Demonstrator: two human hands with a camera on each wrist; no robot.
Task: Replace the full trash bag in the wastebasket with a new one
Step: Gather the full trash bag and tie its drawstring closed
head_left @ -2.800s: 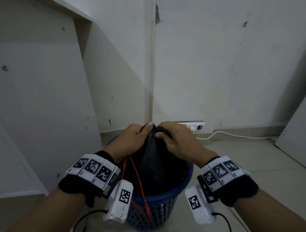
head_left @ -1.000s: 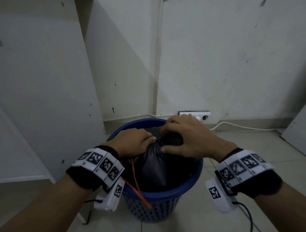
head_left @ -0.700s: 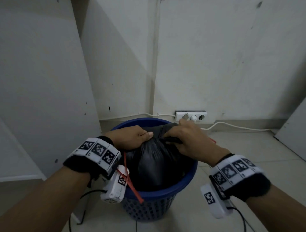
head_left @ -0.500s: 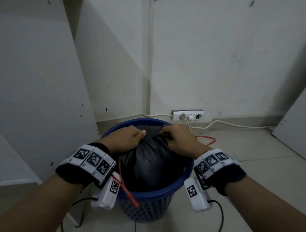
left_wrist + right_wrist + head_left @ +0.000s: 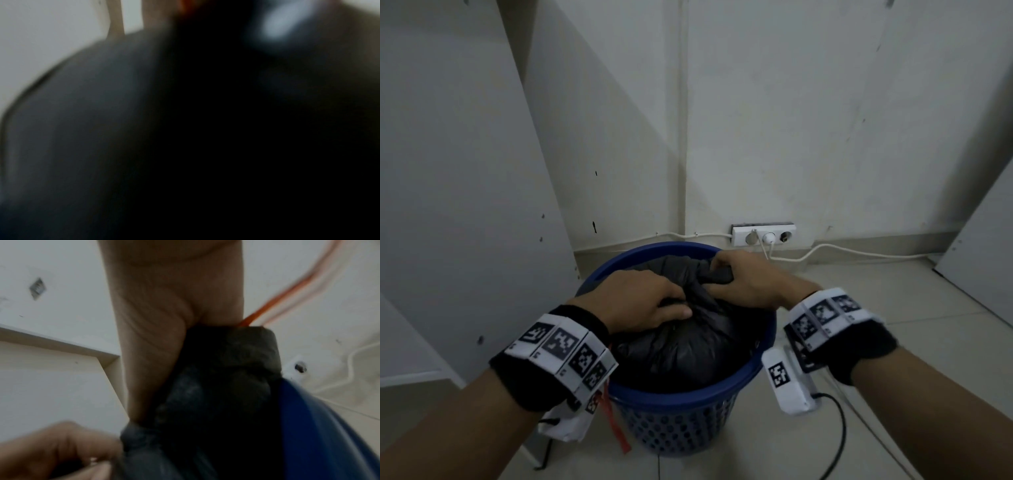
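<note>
I see the blue wastebasket [image 5: 681, 407] standing on the tiled floor [image 5: 914, 342] in the corner, at about 6 o'clock in the head view. The full black trash bag [image 5: 681, 346] sits inside it, bulging up to the rim, its top gathered into a twisted neck. My left hand [image 5: 640, 301] lies on the bag at 9 o'clock of the neck, fingers [image 5: 671, 313] curled and clenched on the gathered plastic. My right hand [image 5: 750, 281] is at 2 o'clock of the neck, its fingers wrapped around the bunched top; the right wrist view shows that black bunch [image 5: 226, 366] pressed against the palm, with an orange drawstring [image 5: 287, 293] running out from it. Another red strip [image 5: 616, 425] hangs down outside the basket at 7 o'clock. The left wrist view is dark and blurred. At 1 o'clock beyond the basket, a white power strip [image 5: 763, 234] sits against the wall with a white cable [image 5: 859, 251] trailing along the floor.
</note>
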